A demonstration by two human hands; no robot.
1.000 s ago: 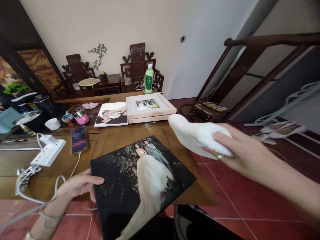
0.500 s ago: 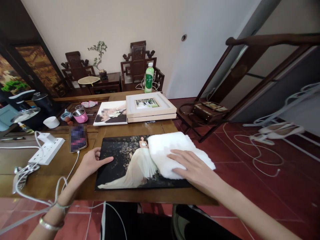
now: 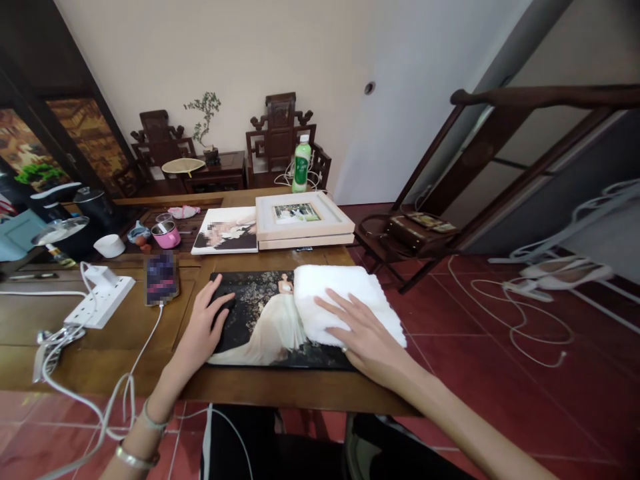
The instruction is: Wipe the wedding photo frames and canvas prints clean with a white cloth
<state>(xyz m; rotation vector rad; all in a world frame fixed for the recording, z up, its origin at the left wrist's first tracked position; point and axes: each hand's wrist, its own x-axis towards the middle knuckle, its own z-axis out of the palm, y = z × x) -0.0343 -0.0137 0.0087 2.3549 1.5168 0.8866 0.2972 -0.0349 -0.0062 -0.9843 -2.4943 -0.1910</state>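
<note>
A dark photo panel showing a figure in a long pale gown lies flat along the table's near edge. My left hand rests over its left edge, fingers apart, with the fingertips on the dark surface. On the panel's right part lies a folded, fluffy white cloth, which hides that end of the picture. My right hand is spread flat on top of the cloth, pressing it against the panel.
Behind the panel sit a light wooden picture frame, a white-edged photo print and a green bottle. To the left are a phone on a cable, a white power strip and a pink cup.
My right hand and the cloth have slid slightly left over the panel. My left hand has shifted from the panel's left side further onto its upper left corner. The view has tilted a little.
</note>
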